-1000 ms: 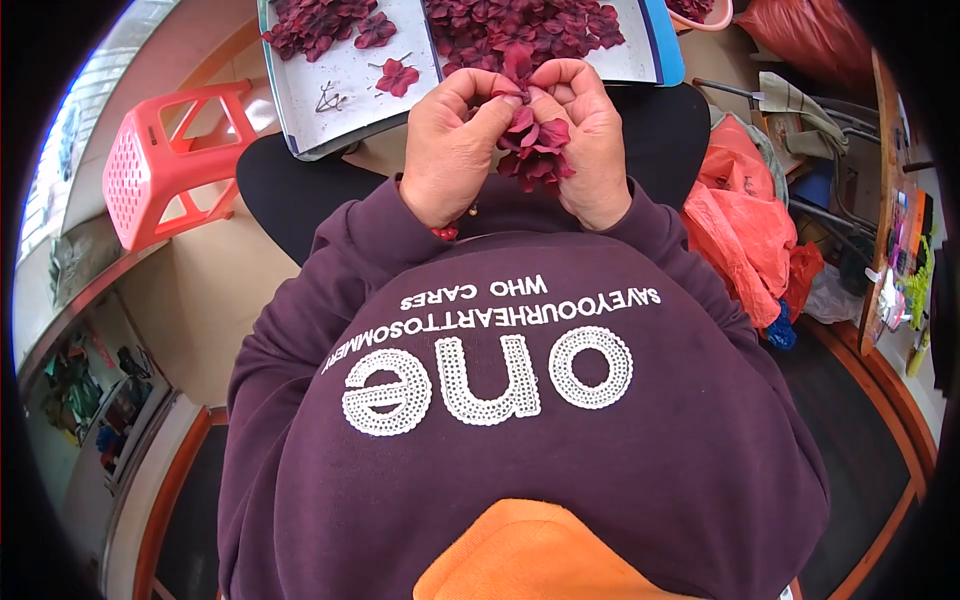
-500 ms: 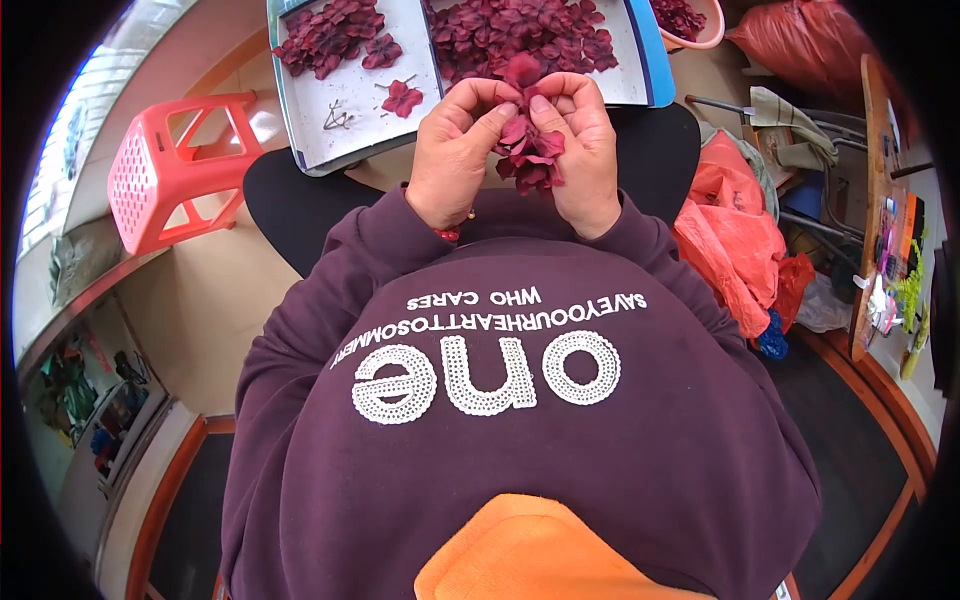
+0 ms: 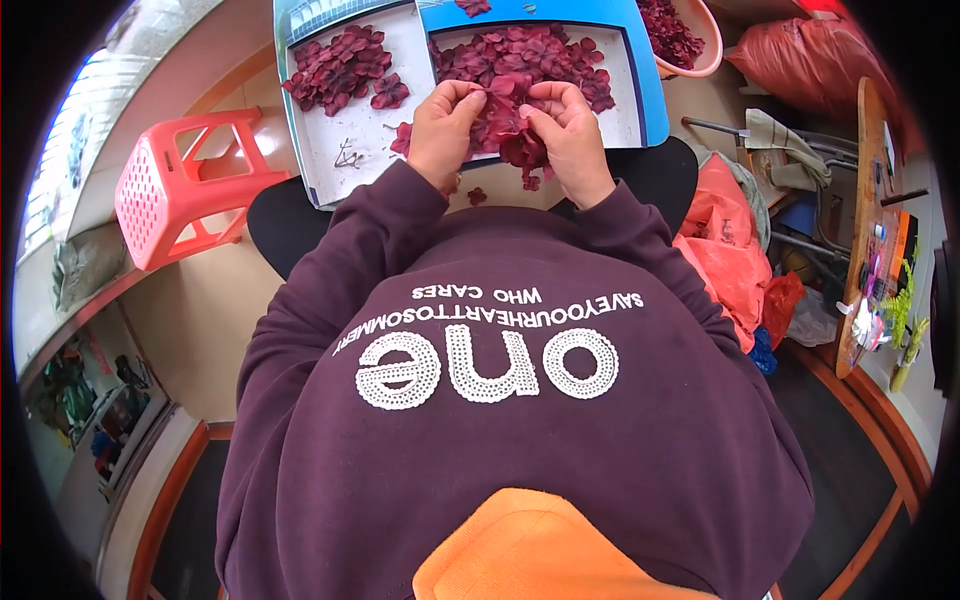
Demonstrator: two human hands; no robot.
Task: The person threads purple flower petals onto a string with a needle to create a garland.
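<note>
left hand (image 3: 440, 130) — fingers closed on dark red petal cluster (image 3: 512, 135) | right hand (image 3: 572, 142) — fingers closed on same cluster | cluster held above white tray (image 3: 325, 150) of loose petals (image 3: 340, 65)

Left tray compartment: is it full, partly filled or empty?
Partly filled: dark red petals are heaped at its far end, while the near half of the left compartment shows bare white base.

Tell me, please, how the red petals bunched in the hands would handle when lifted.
Probably floppy: the petals crumple between the left hand and right hand. Likely very light, since loose petals lie heaped in the tray. Unlikely to roll.
</note>
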